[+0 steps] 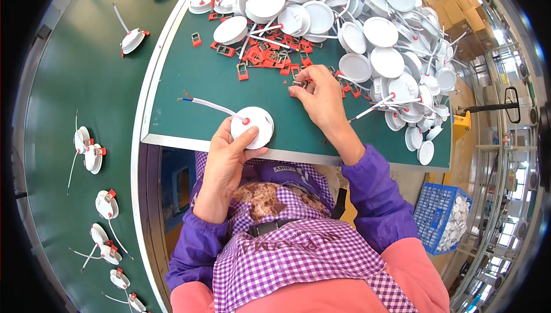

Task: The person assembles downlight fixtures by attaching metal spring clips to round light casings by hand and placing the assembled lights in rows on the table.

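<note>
My left hand (222, 158) grips a round white downlight (259, 125) near the front edge of the green table. Its thumb lies on the face and the fingers are behind. A white cable with bare-ended wires leaves the red grommet on the light and points to the left. Farther forward and to the right, my right hand (323, 99) pinches a small metal-and-red spring clip (299, 84) between thumb and forefinger, partly covered by the fingertips. Just beyond that hand lies a loose heap of red spring clips (265, 56) on the tabletop.
A tall pile of white downlights (385, 32) covers the back and right of the table (189, 103). On the left, a green conveyor belt (51, 95) carries several lights with clips. A blue crate (433, 215) of white parts stands at lower right, cardboard boxes (459, 17) behind.
</note>
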